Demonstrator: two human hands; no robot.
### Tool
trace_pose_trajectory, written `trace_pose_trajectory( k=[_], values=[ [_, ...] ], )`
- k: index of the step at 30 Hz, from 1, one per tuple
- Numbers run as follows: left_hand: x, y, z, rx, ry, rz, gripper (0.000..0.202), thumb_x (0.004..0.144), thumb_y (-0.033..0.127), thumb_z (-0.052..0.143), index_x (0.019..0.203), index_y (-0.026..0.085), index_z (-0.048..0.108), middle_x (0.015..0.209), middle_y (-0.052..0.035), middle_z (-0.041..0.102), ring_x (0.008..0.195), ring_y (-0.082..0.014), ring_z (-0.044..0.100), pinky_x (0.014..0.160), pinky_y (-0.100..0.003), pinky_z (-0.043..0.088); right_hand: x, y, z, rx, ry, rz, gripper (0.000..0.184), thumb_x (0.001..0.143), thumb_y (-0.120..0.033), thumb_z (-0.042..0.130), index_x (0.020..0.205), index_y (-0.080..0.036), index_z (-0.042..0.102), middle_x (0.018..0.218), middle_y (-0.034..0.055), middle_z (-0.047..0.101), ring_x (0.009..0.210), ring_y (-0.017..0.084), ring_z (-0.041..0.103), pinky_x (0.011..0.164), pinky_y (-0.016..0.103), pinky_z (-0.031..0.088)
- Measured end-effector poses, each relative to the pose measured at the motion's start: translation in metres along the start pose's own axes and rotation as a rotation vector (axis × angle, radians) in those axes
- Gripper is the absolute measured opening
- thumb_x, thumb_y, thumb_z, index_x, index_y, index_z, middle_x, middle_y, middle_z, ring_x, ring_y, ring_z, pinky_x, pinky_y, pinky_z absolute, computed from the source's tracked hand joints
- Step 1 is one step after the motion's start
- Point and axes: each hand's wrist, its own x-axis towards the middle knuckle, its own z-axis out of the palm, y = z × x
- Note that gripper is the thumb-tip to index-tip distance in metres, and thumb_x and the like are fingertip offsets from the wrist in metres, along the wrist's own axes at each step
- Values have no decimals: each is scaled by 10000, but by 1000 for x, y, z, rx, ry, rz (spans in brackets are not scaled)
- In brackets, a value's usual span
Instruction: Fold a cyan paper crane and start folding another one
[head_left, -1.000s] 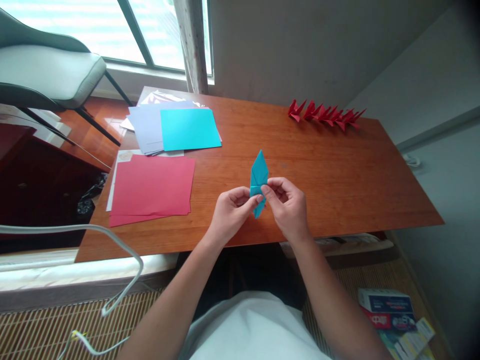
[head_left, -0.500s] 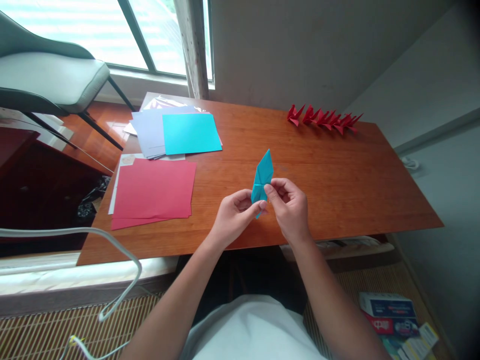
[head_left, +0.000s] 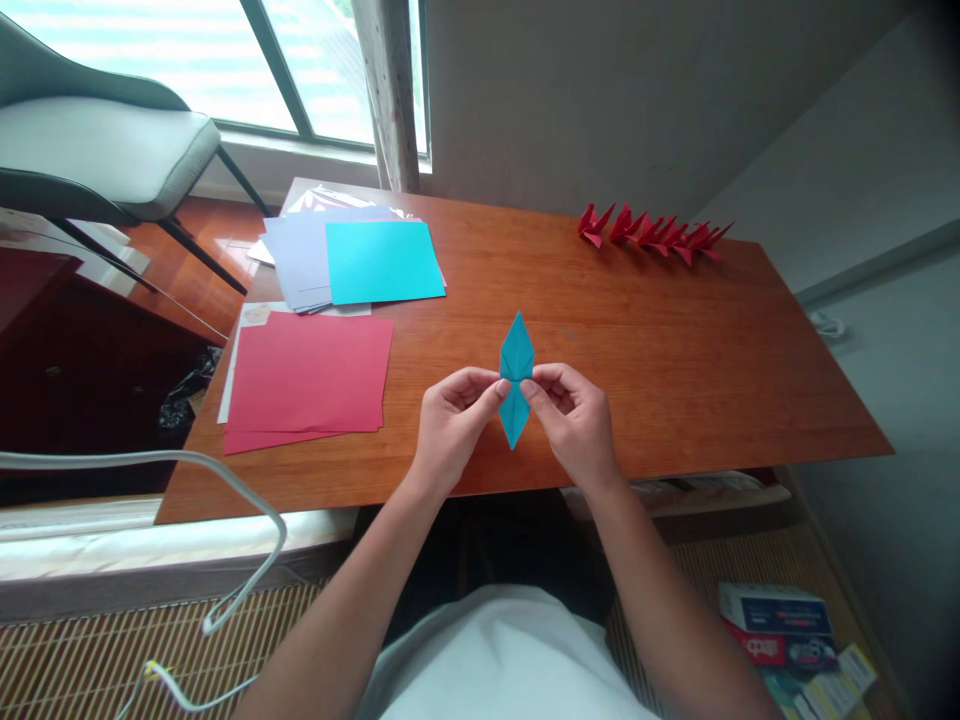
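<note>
A folded piece of blue origami paper (head_left: 517, 345), long and diamond-shaped with creases, is held upright over the near part of the table. My left hand (head_left: 457, 415) pinches its left edge at mid-height, thumb in front. On the opposite edge, my right hand (head_left: 574, 415) grips it the same way, the two thumbs close together at the middle. One point of the diamond aims away from me and the other toward me. The fingertips behind the paper are hidden.
Red paper sheets (head_left: 307, 375) lie on the left of the wooden table (head_left: 675, 350). Behind them are a blue sheet (head_left: 386, 262) and pale sheets (head_left: 296, 255). Several red paper cranes (head_left: 652, 235) stand in a row at the back right. A white cable (head_left: 247, 490) loops at lower left.
My left hand has moved up from the lower tip to the paper's left edge. The paper has turned from a slant to nearly straight, showing its full diamond shape.
</note>
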Motion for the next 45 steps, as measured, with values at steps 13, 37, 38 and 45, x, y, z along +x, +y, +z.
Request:
trace_pose_trajectory(
  k=[13,37,38,45],
  values=[
    [2,-1,-3,-24,16,-23,219,764,374,842,774,180,741,754,-10,728,693,-133,648,689,-246,513,-2,2,3,-13,-9,-18,167,897,-401,694,911,-235,681,875,28,722,788,195,672,725,329,554],
    [0,1,1,-1,-179,-47,264,825,412,790,879,158,741,790,-24,728,705,-132,644,658,-225,499,2,1,8,73,139,-18,182,873,-398,724,873,-224,670,799,4,702,697,158,656,620,285,530],
    [1,0,2,-13,-205,-61,276,812,415,802,886,157,737,790,-29,736,717,-146,663,671,-237,513,3,1,9,88,157,-14,188,871,-402,725,869,-223,665,788,0,695,687,154,652,604,277,527],
    [1,-1,1,-3,-191,-88,294,762,408,844,788,147,711,709,-31,738,651,-152,686,656,-252,542,3,2,11,125,177,-15,186,853,-386,749,861,-218,669,784,-5,686,724,145,657,623,257,517]
  ],
)
